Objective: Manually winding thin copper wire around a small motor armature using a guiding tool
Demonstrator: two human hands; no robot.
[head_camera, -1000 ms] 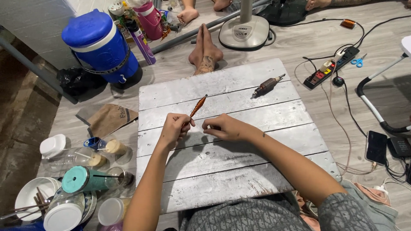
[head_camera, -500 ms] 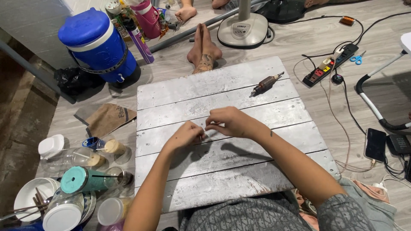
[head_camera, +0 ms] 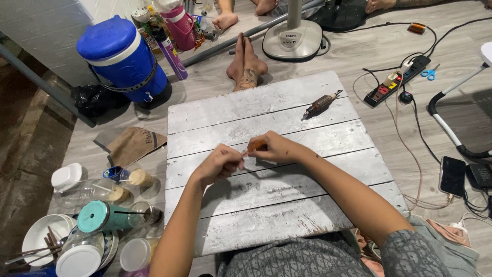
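Two hands meet over the middle of the grey plank desk (head_camera: 318, 215), working one small thing between them. Right hand (head_camera: 274, 149) grips a short brown-orange tool (head_camera: 254, 145), looks like a thin stick with a wrapped grip; its fingers are curled tight around it, only the orange end shows between thumb and forefinger. Left hand (head_camera: 218, 164) is clenched just beside it, fingertips pinching toward the tool's near tip, but whether they actually hold the tip or a separate tiny part cannot be told, since the knuckles hide it.

Key relation: the tool's long axis runs roughly left-right, tilted slightly up toward the right, so its free end points at the left hand. Hands are almost touching, with the tool bridging the gap. The right hand owns the grasp; the left is the nearer one to the exposed end.

Second tool, a brown cylindrical motor-like piece with a thin tip (head_camera: 321, 104), lies loose on the desk further away, well apart from both hands, axis diagonal, nearer the right hand.

Off-desk: blue water jug (head_camera: 123, 59) far left, teal bottle (head_camera: 105, 215) and jars near left on the floor, power strip (head_camera: 397, 82) on the right, another person's bare feet (head_camera: 247, 66) beyond the far desk edge.
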